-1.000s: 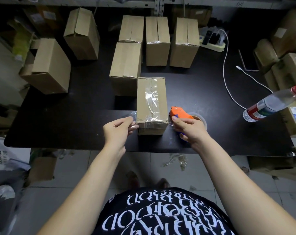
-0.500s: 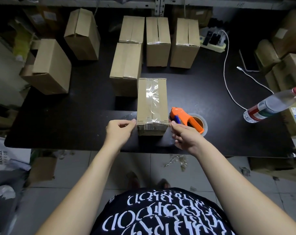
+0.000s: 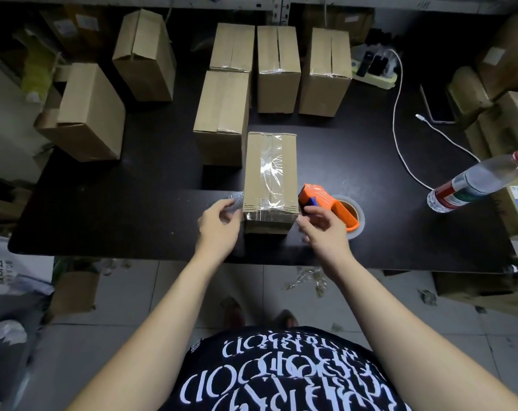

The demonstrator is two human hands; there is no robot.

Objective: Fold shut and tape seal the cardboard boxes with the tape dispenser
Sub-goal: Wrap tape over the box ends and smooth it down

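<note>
1. Stands at a black table (image 3: 103,203), with the box (image 3: 269,173) lying near its front edge, flaps folded shut and clear tape (image 3: 271,170) running along the top seam and over the near end.
2. Pinches a crumpled loose end of that tape beside the box's near left corner with the left hand (image 3: 219,225).
3. Curls the right hand (image 3: 323,228) at the box's near right corner, fingertips at the front of the orange tape dispenser (image 3: 329,203), which lies on the table just right of the box; cannot tell whether gripping anything.
4. Faces four taped boxes (image 3: 222,105) behind.
5. Wears a black shirt (image 3: 281,378) with white stylised lettering, unreadable.
6. Cannot read the dark characters on the white bag (image 3: 3,271) at left, nor the bottle (image 3: 474,185) label in red, white and green.
</note>
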